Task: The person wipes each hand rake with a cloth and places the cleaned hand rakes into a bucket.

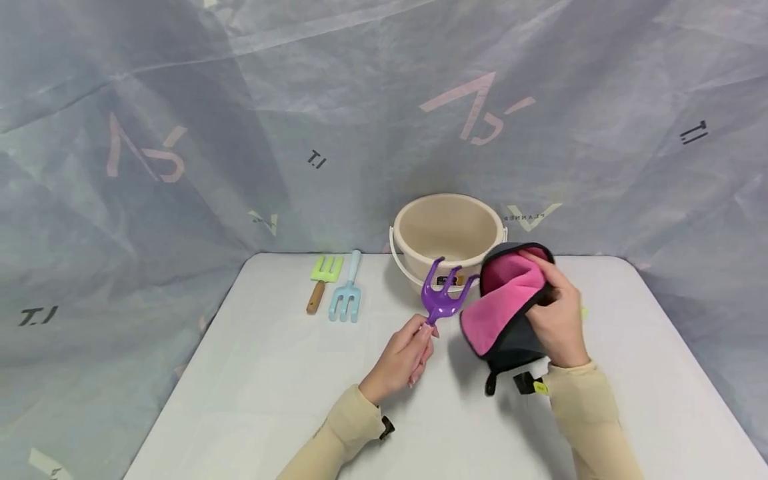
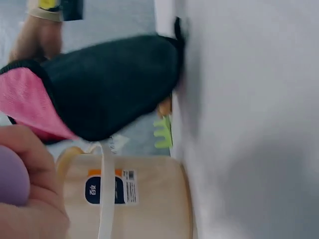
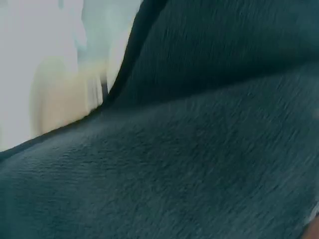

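Observation:
My left hand (image 1: 403,355) grips the pale handle of a purple hand fork (image 1: 441,303), its three prongs pointing up in front of the bucket. In my right hand (image 1: 558,317), raised over the table, is a two-sided cloth (image 1: 504,303), pink on one face and dark grey on the other, with a dark edge and a small loop hanging low. Fingers of the right hand pinch its upper part. Dark fabric (image 3: 174,159) fills most of the right wrist view. The left wrist view shows the rounded end of the handle (image 2: 11,177) within the left hand.
A beige bucket (image 1: 414,257) with a white handle stands at the back of the white table (image 1: 252,400). Left of it lie a green fork with a wooden handle (image 1: 317,297) and a light-blue fork (image 1: 346,293). Another green-pronged tool (image 2: 162,132) lies beyond the cloth.

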`<state>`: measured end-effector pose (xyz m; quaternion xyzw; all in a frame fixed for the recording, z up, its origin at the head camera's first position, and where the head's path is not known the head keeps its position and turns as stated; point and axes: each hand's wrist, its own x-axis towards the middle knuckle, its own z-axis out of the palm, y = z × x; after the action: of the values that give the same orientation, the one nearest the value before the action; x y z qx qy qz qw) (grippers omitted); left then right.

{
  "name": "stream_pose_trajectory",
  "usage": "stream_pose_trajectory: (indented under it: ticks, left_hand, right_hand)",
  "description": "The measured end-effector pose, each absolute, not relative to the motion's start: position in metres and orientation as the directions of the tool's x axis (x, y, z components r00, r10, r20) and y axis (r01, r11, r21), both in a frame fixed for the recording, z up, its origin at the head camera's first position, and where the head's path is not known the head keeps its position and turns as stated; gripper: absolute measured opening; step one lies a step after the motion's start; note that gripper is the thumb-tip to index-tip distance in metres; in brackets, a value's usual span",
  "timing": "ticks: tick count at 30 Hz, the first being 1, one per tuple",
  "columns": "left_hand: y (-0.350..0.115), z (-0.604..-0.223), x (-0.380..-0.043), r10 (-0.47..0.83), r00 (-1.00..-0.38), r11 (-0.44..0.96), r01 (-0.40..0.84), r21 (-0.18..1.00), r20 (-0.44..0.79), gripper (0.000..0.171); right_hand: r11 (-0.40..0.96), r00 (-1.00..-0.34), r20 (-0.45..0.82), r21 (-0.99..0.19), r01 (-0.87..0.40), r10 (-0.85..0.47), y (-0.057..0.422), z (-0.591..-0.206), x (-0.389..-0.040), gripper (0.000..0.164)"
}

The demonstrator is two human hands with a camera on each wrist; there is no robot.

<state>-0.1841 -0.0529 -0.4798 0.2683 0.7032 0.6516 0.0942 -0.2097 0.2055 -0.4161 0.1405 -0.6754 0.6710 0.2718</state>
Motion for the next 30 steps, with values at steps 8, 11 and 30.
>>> stream_pose_trajectory:
  ticks: [8,11,30]
  left_hand:
    - [-0.046,-0.481,-0.178,0.618,-0.742,-0.198,0.174,0.965,0.261,0.032]
    - [-0.043,-0.488,-0.178,0.629,-0.739,-0.091,0.239,0.967,0.241,0.028]
    - [-0.077,-0.440,-0.191,0.260,-0.804,0.275,0.593,0.757,0.535,0.041]
  right_hand:
    - [-0.035,-0.939,0.315,-0.949,-0.314,-0.139,0.159,-0.450,-0.211,0.036]
    - [-0.073,-0.958,0.214,-0.976,-0.204,-0.189,0.145,-0.459,-0.207,0.017]
    - [0.383,-0.873,0.324,-0.802,-0.458,-0.366,0.143,-0.448,-0.203,0.023]
